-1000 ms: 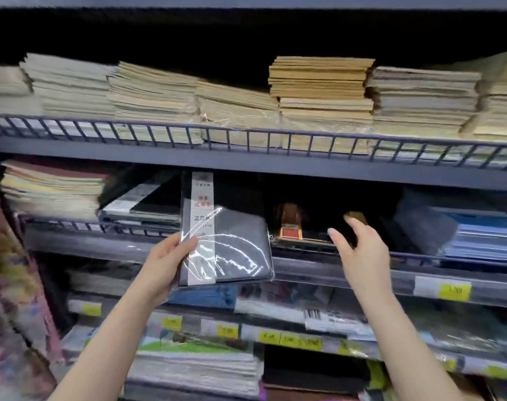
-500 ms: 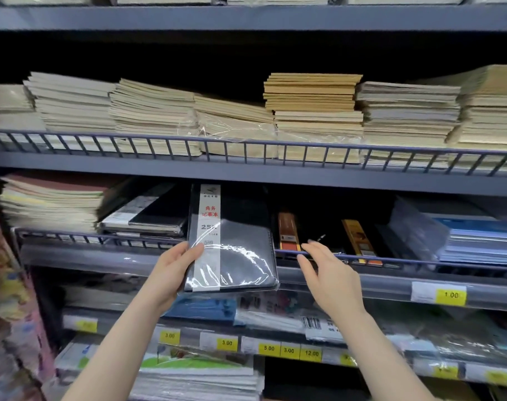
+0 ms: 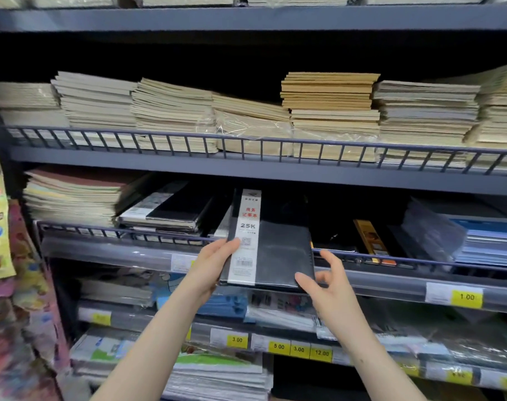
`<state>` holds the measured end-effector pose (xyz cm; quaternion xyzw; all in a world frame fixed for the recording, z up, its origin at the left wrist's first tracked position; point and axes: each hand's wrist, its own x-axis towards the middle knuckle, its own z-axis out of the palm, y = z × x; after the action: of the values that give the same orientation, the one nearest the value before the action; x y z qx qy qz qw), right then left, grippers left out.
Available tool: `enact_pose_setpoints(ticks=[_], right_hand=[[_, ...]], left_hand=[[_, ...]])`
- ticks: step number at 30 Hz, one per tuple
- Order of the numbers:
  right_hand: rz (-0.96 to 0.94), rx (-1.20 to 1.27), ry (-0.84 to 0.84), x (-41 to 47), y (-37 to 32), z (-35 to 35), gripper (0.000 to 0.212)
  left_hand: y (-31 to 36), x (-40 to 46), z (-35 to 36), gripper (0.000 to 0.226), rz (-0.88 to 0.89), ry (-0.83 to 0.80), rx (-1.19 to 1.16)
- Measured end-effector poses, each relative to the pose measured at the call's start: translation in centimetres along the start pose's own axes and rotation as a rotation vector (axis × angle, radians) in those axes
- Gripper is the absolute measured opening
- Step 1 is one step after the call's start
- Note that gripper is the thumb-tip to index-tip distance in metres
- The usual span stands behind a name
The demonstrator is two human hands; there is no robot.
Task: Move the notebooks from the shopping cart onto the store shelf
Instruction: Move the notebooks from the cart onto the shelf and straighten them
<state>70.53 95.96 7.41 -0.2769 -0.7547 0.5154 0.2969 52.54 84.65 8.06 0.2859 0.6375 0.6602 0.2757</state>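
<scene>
Head view: a black notebook [image 3: 278, 250], rectangular, with a matte leather-like cover under glossy clear wrap, carries a white paper band along its left edge printed with red characters, "25K", a QR code and a barcode. It stands tilted, top edge leaning back into the middle tier of the store shelf [image 3: 275, 175], lower edge out in front of that tier's wire rail [image 3: 391, 260].

Left hand [image 3: 214, 266]: its grip is closed on the notebook's left edge, thumb laid across the white band, remaining fingers hidden behind the cover. Forearm rises from the lower left.

Right hand [image 3: 324, 285]: grip open, fingers spread and slightly bent, holding nothing. One fingertip lies at the notebook's lower right corner; whether it touches cannot be told. Forearm rises from the lower right.

Shelf frame is dark grey-blue painted metal with low wire rails at the front of each tier. Upper tier holds stacks of cream and kraft-brown exercise books [image 3: 330, 111], soft-covered, some in crinkled clear film. On the middle tier, left of the held item, lie flat black notebooks [image 3: 171, 209] with white bands; beyond them stands a stack of pastel soft-cover books [image 3: 73, 195]. To the right are blue-covered wrapped packs [image 3: 483, 241]. Yellow price tags [image 3: 466, 297] sit on the clear strips at the tier fronts.
</scene>
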Motion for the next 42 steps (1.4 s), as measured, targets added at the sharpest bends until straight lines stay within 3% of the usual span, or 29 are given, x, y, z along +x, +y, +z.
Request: enact_pose_setpoints(ticks=[3, 6, 9, 11, 15, 20, 24, 28, 32, 37, 42], right_hand=[[0.046, 0.252, -0.038, 0.1, -0.6, 0.6, 0.049], [0.086, 0.436, 0.050, 1.3, -1.2, 1.1, 0.041], [0.105, 0.479, 0.074, 2.6, -2.2, 2.5, 0.036], [0.091, 0.465, 0.088, 3.5, -2.8, 4.0, 0.031], [0.031, 0.265, 0.110, 5.2, -3.5, 5.6, 0.027], [-0.242, -0.505, 0.195, 6.0, -2.1, 5.3, 0.043], [-0.317, -0.777, 0.293, 7.1, -2.1, 5.9, 0.047], [-0.299, -0.896, 0.272, 8.1, -2.9, 6.2, 0.043], [-0.280, -0.944, 0.243, 7.8, -3.9, 5.9, 0.043], [-0.067, -0.895, 0.010, 5.5, -7.1, 4.0, 0.057], [0.019, -1.010, -0.245, 2.4, -13.3, 1.8, 0.044]], left_hand=[[0.5, 0.3, 0.1, 0.029, 0.028, 0.001, 0.147], [1.2, 0.0, -1.9, 0.049, 0.279, 0.301, 0.623], [2.1, -1.0, -4.9, 0.024, 0.559, 0.639, 0.784], [2.2, -1.0, -6.7, 0.014, 0.637, 0.696, 0.948], [0.2, 0.1, -8.7, 0.034, 0.580, 0.580, 1.106], [-0.7, 0.5, -9.0, 0.035, 0.618, 0.585, 1.087], [-0.7, 1.0, -8.6, 0.034, 0.626, 0.606, 1.060], [0.6, 0.4, -7.5, 0.043, 0.620, 0.630, 1.204], [2.2, -1.1, -4.8, 0.033, 0.735, 0.453, 1.210], [4.7, -3.1, -5.0, 0.027, 0.504, 0.262, 1.226], [10.6, -8.7, -7.9, 0.024, 0.275, 0.225, 1.259]])
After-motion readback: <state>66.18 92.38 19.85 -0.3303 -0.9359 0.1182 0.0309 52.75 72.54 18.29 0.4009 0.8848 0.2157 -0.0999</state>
